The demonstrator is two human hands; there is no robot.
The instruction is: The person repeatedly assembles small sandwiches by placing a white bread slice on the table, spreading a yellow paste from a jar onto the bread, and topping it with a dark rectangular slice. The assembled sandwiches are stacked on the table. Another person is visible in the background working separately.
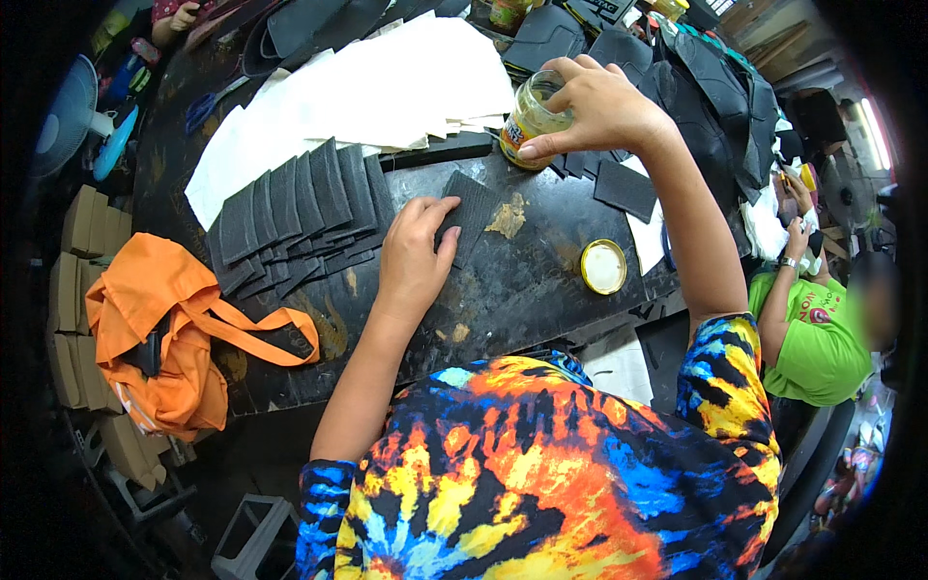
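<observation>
My left hand (416,253) rests at the left edge of a dark grey, ribbed rectangular piece (476,217), holding it down on the black table with finger and thumb. My right hand (604,108) is over an open glass jar (527,135) with a yellow label. One finger dips into the jar's mouth while the thumb stretches across its side; the fingers are spread. Left of my left hand, overlapping rows of similar dark grey pieces (290,208) lie fanned out. A round yellow-rimmed lid (604,267) lies on the table, pale inside face up.
White sheets (387,82) cover the table's far side. Scissors (208,106) lie far left. An orange bag (159,329) hangs at the near left corner. Black moulded parts (710,87) pile up at the far right. A person in green (812,329) works at right.
</observation>
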